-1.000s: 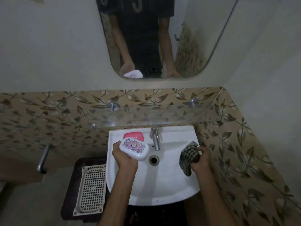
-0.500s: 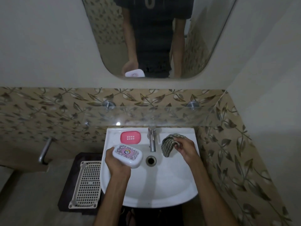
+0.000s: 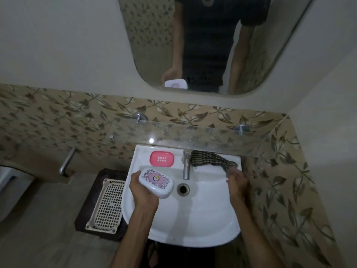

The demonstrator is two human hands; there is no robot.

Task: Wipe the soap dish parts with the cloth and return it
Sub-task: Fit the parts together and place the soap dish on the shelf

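- We see a white washbasin (image 3: 193,219) at centre frame, below a glass shelf (image 3: 202,136) and a mirror (image 3: 154,45) on a leaf-patterned tiled wall (image 3: 48,117).
- Our left hand (image 3: 143,192) curls around the white soap dish lid (image 3: 156,179), left of the tap (image 3: 185,165).
- The pink soap dish tray (image 3: 161,159) sits on the basin's back ledge.
- Our right hand (image 3: 236,180) pinches the checked cloth (image 3: 208,159), draped on the ledge right of the tap.
- A slatted plastic mat (image 3: 108,207) lies on the floor, lower left.

Single head view; looks steeply down, forward, onto sink (image 3: 193,225); wall mirror (image 3: 154,45) above

Tap (image 3: 186,167) and glass shelf (image 3: 193,136) crowd the basin's (image 3: 193,219) open back ledge.
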